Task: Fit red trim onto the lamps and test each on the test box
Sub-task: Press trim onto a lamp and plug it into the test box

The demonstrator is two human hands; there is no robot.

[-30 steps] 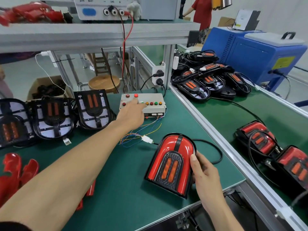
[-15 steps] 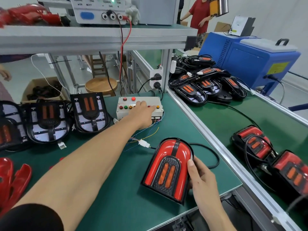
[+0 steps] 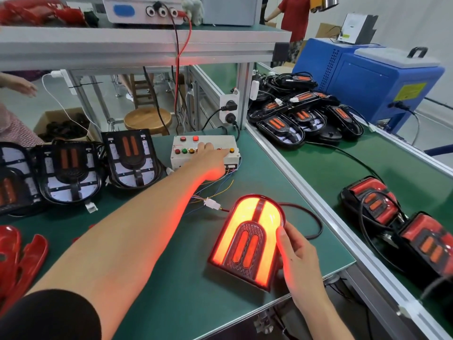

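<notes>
A lamp with red trim (image 3: 247, 239) lies on the green mat near the front edge and glows bright orange-red. My right hand (image 3: 297, 256) holds its right side, thumb on the face. Its cable runs to a white connector (image 3: 212, 204) wired to the white test box (image 3: 181, 159). My left hand (image 3: 208, 159) reaches onto the box and its fingers press the button row. Several untrimmed lamps (image 3: 132, 158) stand at the left. Loose red trim pieces (image 3: 22, 256) lie at the front left.
A pile of black lamps (image 3: 301, 116) sits on the conveyor belt (image 3: 343, 168) at the right, with two red-trimmed lamps (image 3: 372, 204) nearer me. A blue machine (image 3: 367, 82) stands behind. A shelf with a power supply (image 3: 147, 8) hangs overhead. Another person's hand (image 3: 22, 87) shows at far left.
The lamp under my right hand has lit up bright orange-red. My left hand has shifted slightly along the button row on the test box.
</notes>
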